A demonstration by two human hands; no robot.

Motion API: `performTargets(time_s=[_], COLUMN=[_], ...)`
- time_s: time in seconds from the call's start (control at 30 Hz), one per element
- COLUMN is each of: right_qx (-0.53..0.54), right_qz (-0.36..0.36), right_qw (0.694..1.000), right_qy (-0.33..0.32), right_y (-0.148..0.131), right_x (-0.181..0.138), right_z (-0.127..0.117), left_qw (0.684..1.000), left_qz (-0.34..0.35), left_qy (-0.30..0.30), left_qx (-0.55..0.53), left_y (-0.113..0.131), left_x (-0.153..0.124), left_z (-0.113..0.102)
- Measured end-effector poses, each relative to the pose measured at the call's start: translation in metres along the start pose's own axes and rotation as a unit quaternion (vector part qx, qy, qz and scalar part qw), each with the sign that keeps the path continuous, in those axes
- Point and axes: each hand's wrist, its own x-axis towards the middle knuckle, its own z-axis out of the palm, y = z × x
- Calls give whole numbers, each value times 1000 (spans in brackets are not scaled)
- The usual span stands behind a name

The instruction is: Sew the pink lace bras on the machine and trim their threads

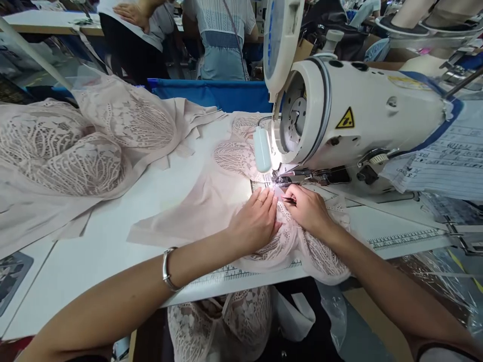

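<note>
While the blue cloth trough behind the table hides its inside, your left hand lies palm down, its grip flat and unclosed, on the lace bra beneath the sewing machine; your curled right hand pinches a thin dark tool.

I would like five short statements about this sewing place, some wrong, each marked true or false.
1. The left hand rests on a lace garment. True.
2. The right hand is empty. False: the right hand holds a small dark tool.
3. The sewing machine has a yellow warning sign. True.
4. The bracelet is on the right arm. False: the bracelet is on the left arm.
5. More lace lies on the table, left of the hands. True.
</note>
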Motion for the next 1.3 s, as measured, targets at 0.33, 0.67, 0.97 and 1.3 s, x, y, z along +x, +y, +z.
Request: performTargets(time_s=[0.33,0.67,0.97,1.3], right_qx=[-107,-131,-162,-158], right_qz=[-154,-193,-145,-161], right_qw=[981,972,976,974], right_qy=[51,24,-30,-8], right_y=[0,5,-3,-1], right_x=[-7,-9,-7,-7], right_z=[6,6,2,5], left_qw=[999,997,998,998], left_qz=[7,-15,-25,-35], left_qy=[-12,-24,-16,-21], left_qx=[-53,-73,-52,-54], left_y=[-6,-13,-17,-17], left_x=[9,9,8,8], left_z=[0,0,-1,-2])
